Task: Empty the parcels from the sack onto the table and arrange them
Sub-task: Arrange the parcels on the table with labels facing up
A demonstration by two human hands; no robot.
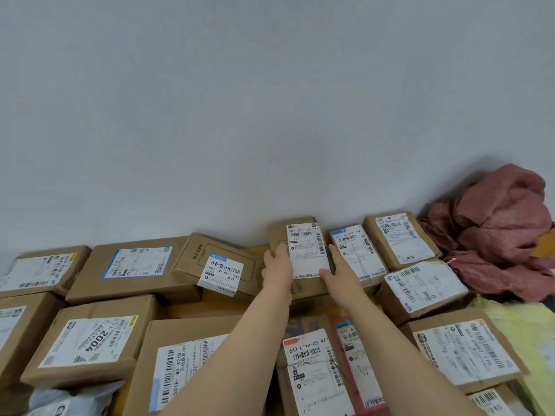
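A small brown cardboard parcel (pixel 303 235) with a long white shipping label stands against the wall at the back of the table. My left hand (pixel 277 270) grips its left side and my right hand (pixel 338 270) grips its right side. Several other cardboard parcels with labels cover the table around it, among them a tilted flat box (pixel 219 262) just to the left and a narrow labelled parcel (pixel 357 253) just to the right. The crumpled dark-pink sack (pixel 498 229) lies at the back right against the wall.
A grey wall (pixel 270 100) rises right behind the back row of parcels. A yellow bag (pixel 522 331) lies at the right edge and a white plastic mailer (pixel 72 400) at the bottom left. Large boxes fill the near left.
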